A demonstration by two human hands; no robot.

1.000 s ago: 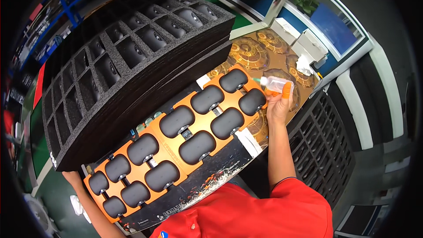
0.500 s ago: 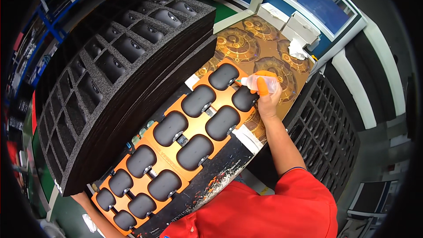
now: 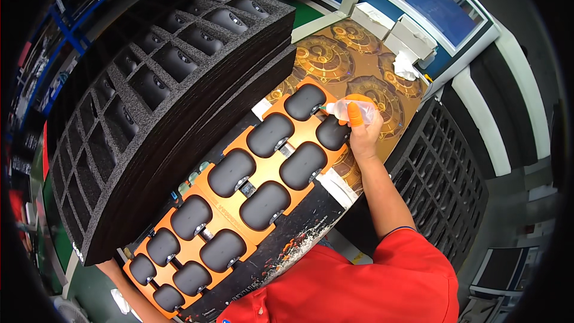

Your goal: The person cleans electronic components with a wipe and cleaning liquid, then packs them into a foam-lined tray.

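My right hand point(image 3: 362, 131), with orange finger cots on some fingers, is closed round a small translucent squeeze bottle point(image 3: 353, 111). The bottle lies nearly level, its thin greenish tip pointing left at the lower right edge of the farthest black rounded case point(image 3: 304, 101). Just below the bottle sits another black case point(image 3: 332, 133), partly covered by my fingers. Several such cases rest in two rows on orange holder plates point(image 3: 230, 212). My left forearm point(image 3: 128, 290) reaches up at the lower left; the foam tray hides my left hand and its fingers.
A tall stack of black foam trays point(image 3: 179, 93), with black cases in many pockets, stands left of the holder plates. White boxes point(image 3: 409, 39) and crumpled tissue point(image 3: 405, 67) lie at the far right corner. Another black pocketed tray point(image 3: 439, 179) stands right of the table.
The view has shifted very slightly. My right hand and the bottle have barely moved, the tip staying at the farthest case's edge.
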